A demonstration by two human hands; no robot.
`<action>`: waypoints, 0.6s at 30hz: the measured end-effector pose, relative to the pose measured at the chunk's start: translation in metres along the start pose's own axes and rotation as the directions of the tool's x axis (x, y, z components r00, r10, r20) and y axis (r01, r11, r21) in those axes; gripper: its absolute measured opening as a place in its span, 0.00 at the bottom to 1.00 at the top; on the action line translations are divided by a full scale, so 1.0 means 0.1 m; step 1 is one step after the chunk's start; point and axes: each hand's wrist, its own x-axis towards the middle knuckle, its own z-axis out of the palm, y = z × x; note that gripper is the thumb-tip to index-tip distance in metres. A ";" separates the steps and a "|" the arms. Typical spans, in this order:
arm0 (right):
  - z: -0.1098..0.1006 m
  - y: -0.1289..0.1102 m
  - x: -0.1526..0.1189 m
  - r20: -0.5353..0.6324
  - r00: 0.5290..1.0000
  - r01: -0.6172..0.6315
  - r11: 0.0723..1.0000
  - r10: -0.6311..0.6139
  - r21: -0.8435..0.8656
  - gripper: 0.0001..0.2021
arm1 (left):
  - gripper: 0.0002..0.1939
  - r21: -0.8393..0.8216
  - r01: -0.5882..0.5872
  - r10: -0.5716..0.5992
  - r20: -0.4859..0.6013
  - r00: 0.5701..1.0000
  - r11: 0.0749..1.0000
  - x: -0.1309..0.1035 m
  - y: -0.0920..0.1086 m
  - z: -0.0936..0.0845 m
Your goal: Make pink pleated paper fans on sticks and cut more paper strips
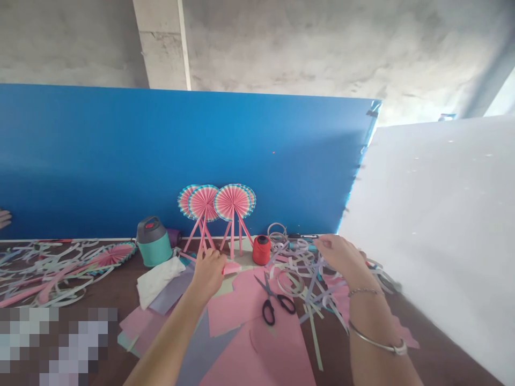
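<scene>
My left hand (pixel 210 272) is closed, with its fingers curled round the edge of a small folded pink paper piece (pixel 232 267). Just behind it, several round pleated pink paper fans (pixel 233 202) with blue-and-white rims lean on their pink stick legs against the blue panel. My right hand (pixel 337 256), a bracelet and a bangle on its wrist, reaches over tangled paper strips (pixel 311 279). Its fingers are pinched together near a pen (pixel 302 236); what they hold is hidden. Between the hands lie black-handled scissors (pixel 276 300) on pink paper sheets (pixel 257 343).
A red thread spool (pixel 261 251) stands behind the scissors. A teal container with a grey lid (pixel 153 242) is at the left, beside a folded white tissue (pixel 158 281). Another pleated fan (pixel 112 256) lies among strips. A blue panel (pixel 120 161) borders the back; another person's hand (pixel 5 218) shows far left.
</scene>
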 end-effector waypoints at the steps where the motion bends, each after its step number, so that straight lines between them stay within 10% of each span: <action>1: 0.01 0.00 0.00 0.009 1.000 0.003 1.000 -0.003 -0.006 0.19 | 0.07 0.028 0.008 -0.009 0.036 0.999 1.000 -0.02 0.00 0.03; 10: -0.01 -0.15 -0.15 0.111 0.975 0.198 0.979 -0.192 -0.050 0.16 | 0.11 -0.039 0.031 -0.020 0.253 0.967 0.999 -0.07 0.24 -0.02; 18: 0.72 -0.63 -0.57 0.530 0.742 0.553 0.822 -0.411 -0.136 0.20 | 0.24 -0.209 0.076 0.021 0.424 0.906 0.975 -0.15 0.48 0.10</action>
